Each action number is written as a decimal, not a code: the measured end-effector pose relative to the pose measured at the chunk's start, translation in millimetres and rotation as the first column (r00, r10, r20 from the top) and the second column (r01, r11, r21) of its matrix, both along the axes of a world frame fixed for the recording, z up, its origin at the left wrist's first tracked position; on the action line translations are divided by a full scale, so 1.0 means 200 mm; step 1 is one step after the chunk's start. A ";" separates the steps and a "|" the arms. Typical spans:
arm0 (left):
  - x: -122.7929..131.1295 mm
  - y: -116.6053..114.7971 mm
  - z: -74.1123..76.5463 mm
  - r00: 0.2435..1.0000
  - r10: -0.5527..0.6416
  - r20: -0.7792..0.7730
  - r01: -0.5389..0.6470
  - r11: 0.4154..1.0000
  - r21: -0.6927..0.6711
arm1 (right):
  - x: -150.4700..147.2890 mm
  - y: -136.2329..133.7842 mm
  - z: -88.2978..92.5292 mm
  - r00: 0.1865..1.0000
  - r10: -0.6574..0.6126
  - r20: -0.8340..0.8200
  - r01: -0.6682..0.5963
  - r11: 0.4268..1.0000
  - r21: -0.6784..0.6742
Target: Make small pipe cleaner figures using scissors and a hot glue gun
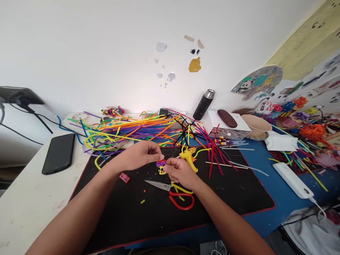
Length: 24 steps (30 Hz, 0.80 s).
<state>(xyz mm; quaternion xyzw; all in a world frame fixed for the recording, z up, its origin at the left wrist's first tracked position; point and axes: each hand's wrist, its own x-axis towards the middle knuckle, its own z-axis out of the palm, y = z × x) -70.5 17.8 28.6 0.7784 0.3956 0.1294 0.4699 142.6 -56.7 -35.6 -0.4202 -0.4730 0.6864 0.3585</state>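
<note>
Two hands [145,154] [181,173], craft [160,164] — scissors [165,186] near, pipe cleaners [140,129] beyond

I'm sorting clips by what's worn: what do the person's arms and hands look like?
Both forearms are bare, with no sleeve, watch or bracelet in view. The left hand and right hand are ungloved; no ring shows.

Craft desk [29,198], pipe cleaners [148,131], scissors [159,185], glue gun [189,158], wall stickers [194,65]
</note>
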 end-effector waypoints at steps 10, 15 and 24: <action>0.00 -0.01 -0.02 1.000 -0.006 -0.009 0.006 1.000 0.017 | -0.01 -0.02 -0.03 1.000 0.020 -0.019 -0.021 0.999 -0.026; 0.02 0.00 -0.07 1.000 -0.004 0.012 0.004 0.999 -0.031 | -0.01 -0.03 -0.06 1.000 0.003 -0.030 -0.004 0.999 -0.038; 0.02 0.01 -0.03 0.983 0.024 0.184 -0.002 0.993 -0.116 | 0.01 0.00 -0.02 0.982 -0.138 -0.130 0.138 0.990 -0.011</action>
